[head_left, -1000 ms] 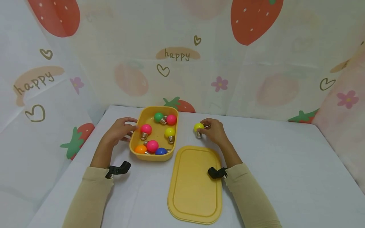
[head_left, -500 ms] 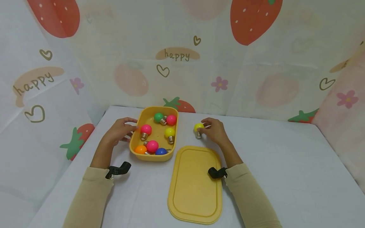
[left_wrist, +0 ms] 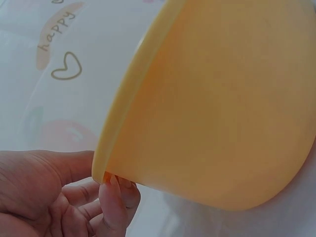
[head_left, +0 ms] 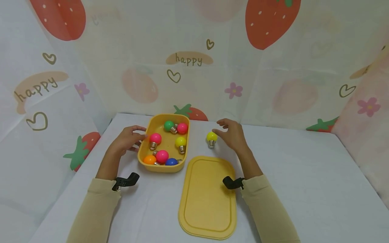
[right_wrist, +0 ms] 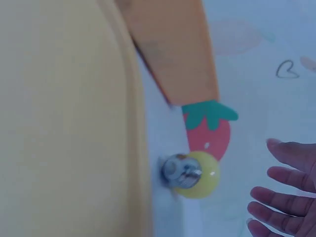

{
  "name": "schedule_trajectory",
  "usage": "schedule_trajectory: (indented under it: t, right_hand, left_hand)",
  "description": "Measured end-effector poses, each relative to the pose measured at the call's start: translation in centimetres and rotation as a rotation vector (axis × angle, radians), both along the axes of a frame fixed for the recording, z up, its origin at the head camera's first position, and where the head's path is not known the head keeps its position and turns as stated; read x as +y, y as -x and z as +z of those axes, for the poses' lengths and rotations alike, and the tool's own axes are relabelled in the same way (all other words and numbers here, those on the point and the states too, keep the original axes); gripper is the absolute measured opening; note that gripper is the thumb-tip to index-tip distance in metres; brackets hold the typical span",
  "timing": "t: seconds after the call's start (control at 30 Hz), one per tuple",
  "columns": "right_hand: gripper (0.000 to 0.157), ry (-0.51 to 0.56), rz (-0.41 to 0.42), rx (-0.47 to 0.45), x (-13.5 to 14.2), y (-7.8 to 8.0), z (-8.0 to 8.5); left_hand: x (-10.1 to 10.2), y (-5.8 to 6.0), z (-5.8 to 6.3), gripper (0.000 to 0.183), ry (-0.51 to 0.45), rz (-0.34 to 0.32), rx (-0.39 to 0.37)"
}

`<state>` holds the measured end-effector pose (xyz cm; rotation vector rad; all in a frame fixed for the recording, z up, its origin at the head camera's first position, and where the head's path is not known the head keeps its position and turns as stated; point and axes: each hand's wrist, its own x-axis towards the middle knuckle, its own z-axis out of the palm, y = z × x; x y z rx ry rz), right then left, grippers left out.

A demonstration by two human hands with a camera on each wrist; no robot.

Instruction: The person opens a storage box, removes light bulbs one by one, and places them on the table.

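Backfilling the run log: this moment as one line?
left hand: grips tub rim; right hand: empty, near loose bulb; tub: holds bulbs; lid: on table

Glossy bulb (head_left: 211, 136) with shiny metal base (right_wrist: 182, 171)

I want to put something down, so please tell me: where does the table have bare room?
Widest: the table right of the right sleeve. Smaller: between the left sleeve and the lid. Crowded: inside the box, with seven bulbs, and between box and right hand, where another yellow bulb sits.
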<state>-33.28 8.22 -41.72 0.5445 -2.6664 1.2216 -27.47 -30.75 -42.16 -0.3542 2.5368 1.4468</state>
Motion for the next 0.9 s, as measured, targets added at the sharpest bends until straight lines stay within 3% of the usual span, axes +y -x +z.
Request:
schedule_trajectory:
  t: [0.4, 0.67, 0.9]
  right_hand:
    - [0.033, 0.128, 0.08, 0.077, -2.1, -3.0, 3.3]
    - [0.033, 0.086, 0.157, 0.077, -4.0, -4.7, 4.3]
    - [0.035, 0.001, 0.23, 0.075, -5.8, -6.1, 4.1]
  left_hand:
    - [0.0, -0.1, -0.2, 0.056, 0.012, 0.002, -0.009]
    - [0.0, -0.2, -0.1, 0.056, 0.01, 0.0, 0.0]
    - [0.1, -0.2, 0.2, 0.056, 0.01, -0.002, -0.004]
